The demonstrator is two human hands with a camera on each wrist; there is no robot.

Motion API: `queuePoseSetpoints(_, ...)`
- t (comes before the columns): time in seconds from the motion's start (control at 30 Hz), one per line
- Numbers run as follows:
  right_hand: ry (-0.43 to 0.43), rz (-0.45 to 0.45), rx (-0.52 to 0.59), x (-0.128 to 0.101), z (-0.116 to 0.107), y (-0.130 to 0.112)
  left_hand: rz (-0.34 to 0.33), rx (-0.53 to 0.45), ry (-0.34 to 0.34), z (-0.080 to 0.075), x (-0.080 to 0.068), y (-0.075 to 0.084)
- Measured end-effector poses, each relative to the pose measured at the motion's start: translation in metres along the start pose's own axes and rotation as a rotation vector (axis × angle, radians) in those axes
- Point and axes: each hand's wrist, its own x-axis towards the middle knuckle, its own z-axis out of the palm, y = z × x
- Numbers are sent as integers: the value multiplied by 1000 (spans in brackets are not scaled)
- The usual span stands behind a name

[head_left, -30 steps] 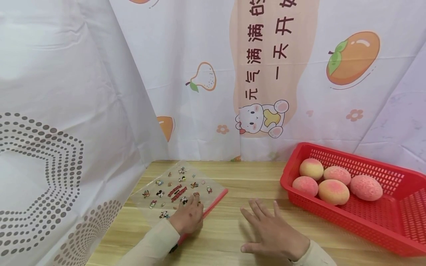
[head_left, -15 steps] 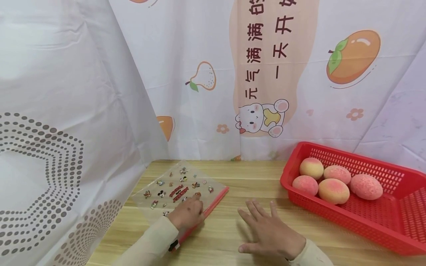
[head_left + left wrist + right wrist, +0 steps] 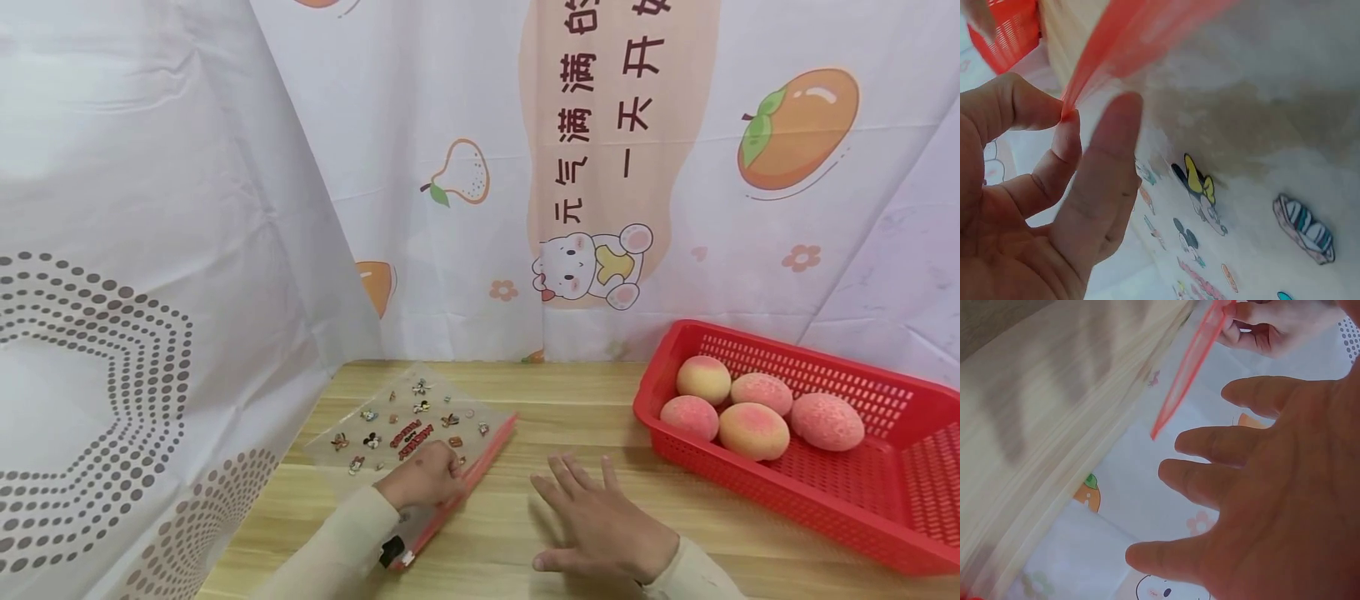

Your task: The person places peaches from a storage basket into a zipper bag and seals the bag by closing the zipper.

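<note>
A clear zipper bag (image 3: 408, 412) with small cartoon prints and a red edge lies at the table's left, its red edge lifted. My left hand (image 3: 423, 479) pinches that red edge (image 3: 1094, 62) between thumb and index finger, as the left wrist view shows. At the edge's near end sits a black and white piece (image 3: 396, 552). Right of the bag, my right hand (image 3: 600, 525) hovers or rests low at the tabletop with fingers spread, holding nothing. In the right wrist view, the right palm (image 3: 1272, 487) faces the camera.
A red plastic basket (image 3: 810, 508) stands at the right, holding several peaches (image 3: 752, 431) in its left part. Behind the wooden table (image 3: 570, 400) hangs a white printed cloth (image 3: 465, 258). Another patterned cloth (image 3: 225, 208) hangs at the left.
My left hand has gone from lying on the bag to pinching its red edge and raising it. The black and white piece is now more visible. My right hand has shifted slightly left.
</note>
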Motion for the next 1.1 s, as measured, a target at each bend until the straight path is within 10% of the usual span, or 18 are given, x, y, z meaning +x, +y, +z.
queuePoseSetpoints(1.1, 20, -43, -44, 28, 6, -17, -49, -592, -139, 6, 7, -1)
